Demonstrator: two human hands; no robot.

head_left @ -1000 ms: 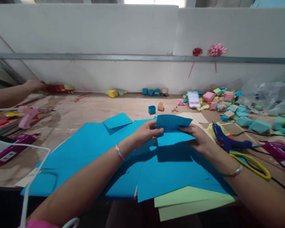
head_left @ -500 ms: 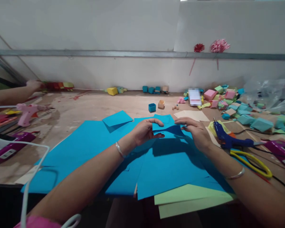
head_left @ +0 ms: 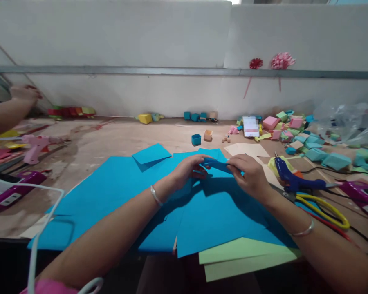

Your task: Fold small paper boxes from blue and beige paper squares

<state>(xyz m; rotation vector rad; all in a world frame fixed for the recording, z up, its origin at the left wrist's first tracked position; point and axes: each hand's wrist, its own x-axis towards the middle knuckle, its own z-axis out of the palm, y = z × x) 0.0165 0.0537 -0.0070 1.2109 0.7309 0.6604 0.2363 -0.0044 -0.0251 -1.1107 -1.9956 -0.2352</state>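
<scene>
Between my two hands, a small piece of blue paper (head_left: 217, 164) is held up above the blue sheets, seen nearly edge-on. My left hand (head_left: 190, 168) pinches its left end, with some fingers beneath it. The fingers of my right hand (head_left: 248, 171) are closed on its right end. Under my hands lie large blue paper sheets (head_left: 110, 196), with pale green sheets (head_left: 248, 257) poking out at the front edge. A small blue paper piece (head_left: 152, 156) rests on the sheets to the left. Beyond my hands stand a small blue open paper box (head_left: 196, 139) and a tan one (head_left: 207, 135).
Right of my arm lie yellow-handled scissors (head_left: 322, 208), a blue glue gun (head_left: 297, 175) and a purple power strip (head_left: 362, 196). Folded paper boxes (head_left: 317, 153) pile up behind. A pink glue gun (head_left: 35, 147) is at left, near another person's hand (head_left: 24, 96). A white cable (head_left: 37, 241) crosses front left.
The blue paper piece has tipped from showing its face to nearly edge-on. My right fingers have closed on its right end. At far left, the other person's hand has lifted away from the coloured boxes.
</scene>
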